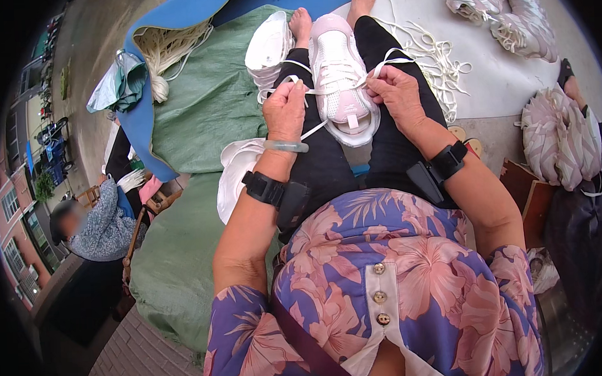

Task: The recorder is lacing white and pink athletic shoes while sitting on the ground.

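A pale pink and white sneaker (339,69) lies between my legs with its heel toward me. White shoelace (323,91) runs across the top of it, and both of its sides reach out to my hands. My left hand (285,111) is closed in a pinch on the lace, left of the shoe; a loose end hangs down toward the heel. At the shoe's right side, my right hand (396,96) pinches the other part of the lace, with a loop rising above the fingers. The fingertips partly cover the lace on both sides.
Stacked white shoe parts (270,48) stand left of my leg, more white pieces (236,170) nearer me. Loose laces (436,61) lie at the right. Bundled sneakers (508,17) sit far right, another bundle (559,136) nearer. A seated person (104,227) is at the left.
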Motion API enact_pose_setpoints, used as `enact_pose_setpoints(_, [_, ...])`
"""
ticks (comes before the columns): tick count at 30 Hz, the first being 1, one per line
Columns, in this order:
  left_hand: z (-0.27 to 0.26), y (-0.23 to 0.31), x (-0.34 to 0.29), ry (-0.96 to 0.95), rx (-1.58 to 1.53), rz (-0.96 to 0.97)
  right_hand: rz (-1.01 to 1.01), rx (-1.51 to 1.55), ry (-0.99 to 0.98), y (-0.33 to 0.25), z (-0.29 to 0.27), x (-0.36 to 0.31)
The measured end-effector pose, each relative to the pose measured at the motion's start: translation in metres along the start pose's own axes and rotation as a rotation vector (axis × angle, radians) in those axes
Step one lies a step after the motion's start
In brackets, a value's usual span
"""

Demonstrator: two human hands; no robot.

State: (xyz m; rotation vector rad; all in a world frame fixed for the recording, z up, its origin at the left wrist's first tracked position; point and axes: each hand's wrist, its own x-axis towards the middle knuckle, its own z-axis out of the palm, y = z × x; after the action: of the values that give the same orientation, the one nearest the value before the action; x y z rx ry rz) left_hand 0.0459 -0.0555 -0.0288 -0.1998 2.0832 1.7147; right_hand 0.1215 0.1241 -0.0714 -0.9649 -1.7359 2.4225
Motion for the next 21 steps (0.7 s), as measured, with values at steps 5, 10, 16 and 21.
enact_pose_setpoints(5, [-0.002, -0.002, -0.009, -0.044, -0.030, -0.095, -0.058, -0.043, 0.019, 0.004, -0.001, 0.000])
enact_pose_setpoints(10, [-0.004, -0.004, -0.010, -0.106, -0.178, -0.201, -0.139, -0.123, 0.037, 0.010, -0.002, 0.002])
enact_pose_setpoints(16, [-0.005, -0.001, -0.012, -0.161, -0.028, -0.248, -0.744, -0.773, -0.022, -0.001, 0.001, -0.003])
enact_pose_setpoints(21, [0.007, -0.001, -0.007, -0.028, -0.065, -0.144, -0.682, -0.830, -0.027, 0.000, 0.002, 0.002])
